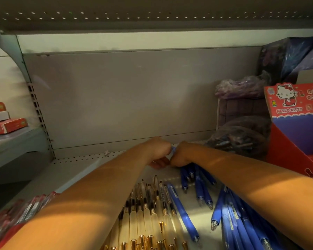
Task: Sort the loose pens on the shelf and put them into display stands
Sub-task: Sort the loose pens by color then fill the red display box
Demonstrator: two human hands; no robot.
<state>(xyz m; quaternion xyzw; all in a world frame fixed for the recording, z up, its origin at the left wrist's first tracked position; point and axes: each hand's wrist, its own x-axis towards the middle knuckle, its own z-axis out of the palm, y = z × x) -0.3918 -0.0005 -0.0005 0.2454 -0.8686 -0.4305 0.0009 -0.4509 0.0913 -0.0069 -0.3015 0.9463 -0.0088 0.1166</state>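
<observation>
both hands, left hand (157,150) and right hand (182,153), close around slim blue plastic pens (197,179), light, stiff, slippery; best pinched mid-barrel.

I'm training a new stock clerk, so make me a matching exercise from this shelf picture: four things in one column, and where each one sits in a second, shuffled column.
Things:
1. red pens
2. cream pens with gold tips
3. Hello Kitty display box
4. bundle of blue pens

Places:
A. far right of the shelf, standing upright
B. under the right hand, mid-shelf
C. near left corner, beside the left forearm
D. front centre, between the two forearms

Pairs: 1-C, 2-D, 3-A, 4-B
</observation>
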